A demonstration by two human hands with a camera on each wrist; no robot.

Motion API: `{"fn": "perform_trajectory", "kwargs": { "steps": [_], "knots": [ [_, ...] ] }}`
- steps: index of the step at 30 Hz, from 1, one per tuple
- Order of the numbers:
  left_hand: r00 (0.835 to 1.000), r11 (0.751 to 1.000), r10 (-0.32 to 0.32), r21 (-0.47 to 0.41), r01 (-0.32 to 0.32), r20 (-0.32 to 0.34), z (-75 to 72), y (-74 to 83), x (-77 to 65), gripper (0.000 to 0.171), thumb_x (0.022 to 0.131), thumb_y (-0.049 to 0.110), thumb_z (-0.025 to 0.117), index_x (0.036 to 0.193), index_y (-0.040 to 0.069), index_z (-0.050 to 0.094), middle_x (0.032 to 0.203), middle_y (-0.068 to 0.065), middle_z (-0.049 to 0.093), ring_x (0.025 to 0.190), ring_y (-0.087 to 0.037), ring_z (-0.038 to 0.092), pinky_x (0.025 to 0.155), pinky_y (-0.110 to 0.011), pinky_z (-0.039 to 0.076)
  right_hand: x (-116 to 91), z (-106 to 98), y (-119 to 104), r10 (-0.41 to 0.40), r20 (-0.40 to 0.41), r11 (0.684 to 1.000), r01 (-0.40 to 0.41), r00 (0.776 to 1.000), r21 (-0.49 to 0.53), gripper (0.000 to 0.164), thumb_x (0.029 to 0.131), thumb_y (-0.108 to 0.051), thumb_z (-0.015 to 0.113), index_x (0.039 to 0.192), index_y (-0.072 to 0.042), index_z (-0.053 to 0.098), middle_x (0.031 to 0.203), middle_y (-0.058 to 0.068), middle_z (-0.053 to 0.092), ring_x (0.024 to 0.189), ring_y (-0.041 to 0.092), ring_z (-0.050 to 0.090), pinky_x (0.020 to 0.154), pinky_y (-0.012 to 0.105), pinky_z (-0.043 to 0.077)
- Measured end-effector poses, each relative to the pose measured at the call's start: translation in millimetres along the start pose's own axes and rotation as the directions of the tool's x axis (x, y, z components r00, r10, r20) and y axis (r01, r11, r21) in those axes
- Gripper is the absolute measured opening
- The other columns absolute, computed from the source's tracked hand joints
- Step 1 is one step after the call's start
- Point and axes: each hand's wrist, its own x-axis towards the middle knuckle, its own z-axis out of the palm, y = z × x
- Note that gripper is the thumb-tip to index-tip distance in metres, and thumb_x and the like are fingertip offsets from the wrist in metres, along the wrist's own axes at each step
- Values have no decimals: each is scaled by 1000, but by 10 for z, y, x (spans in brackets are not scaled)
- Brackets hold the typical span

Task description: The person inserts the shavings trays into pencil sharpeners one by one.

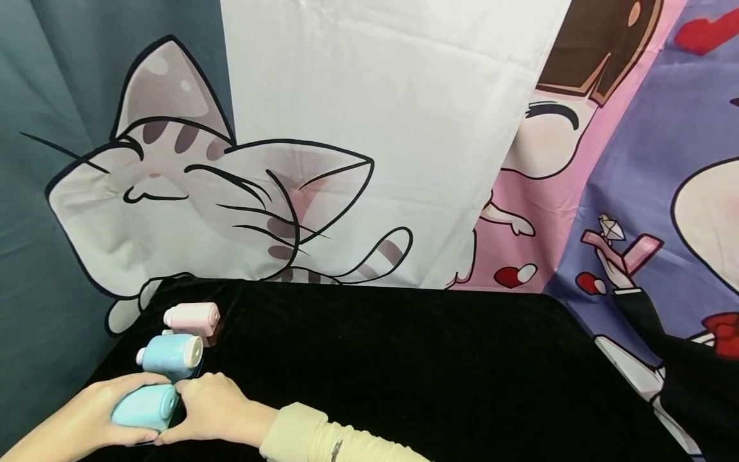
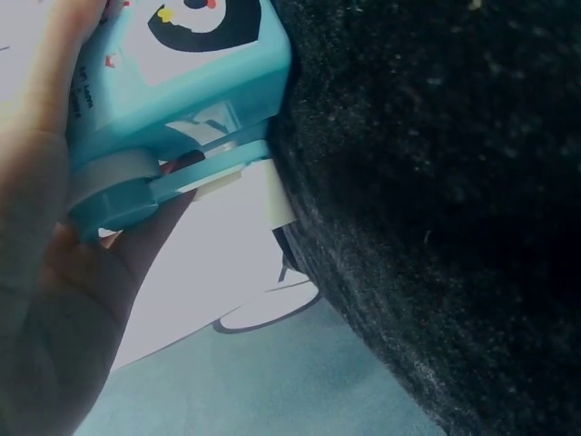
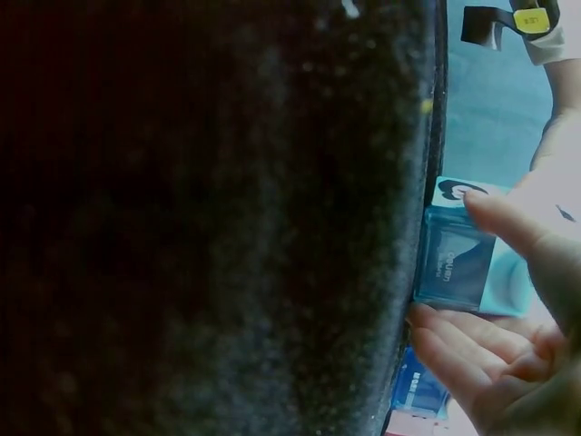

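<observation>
A light teal hand-crank pencil sharpener (image 1: 141,407) stands at the near left of the black cloth. My left hand (image 1: 98,410) grips it from the left, thumb and fingers on opposite sides. In the left wrist view its crank handle (image 2: 204,173) juts out at the back, next to the palm. My right hand (image 1: 213,407) holds the front end, thumb on one side and fingers on the other. The right wrist view shows its translucent blue shavings drawer (image 3: 454,263) between that thumb and fingers. Part of the body is hidden behind the hands.
A blue pencil sharpener (image 1: 167,354) stands just beyond the teal one, and a pink sharpener (image 1: 193,314) farther back, in a row along the table's left side. Black cloth (image 1: 404,366) covers the table. Printed cartoon curtains (image 1: 375,128) hang behind it.
</observation>
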Motion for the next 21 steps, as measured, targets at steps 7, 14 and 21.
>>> {"fn": "perform_trajectory", "kwargs": {
  "steps": [7,14,21],
  "knots": [
    [1000,999,17,34,-17,-8,-8,47,6,58,53,39,82,104,23,59,94,16,56,75,2,47,57,-21,41,-68,-26,30,5,48,999,-8,999,48,54,68,-61,67,111,-32,51,77,-20,59,55,-7,44,46,11,36],
    [979,986,-134,123,115,156,-53,162,43,58,65,53,71,110,19,58,104,4,57,82,-3,48,61,-28,45,-166,-101,147,-57,77,998,58,995,2,63,74,-62,61,126,-28,49,90,-17,63,65,-7,50,51,11,40],
    [957,952,-271,172,252,103,-60,421,131,61,72,53,68,114,10,58,112,-13,56,94,-27,52,71,-50,48,-340,-186,380,-111,67,994,112,992,-4,66,81,-61,51,132,-20,46,126,-12,52,107,-3,47,80,13,43]
  ]
}}
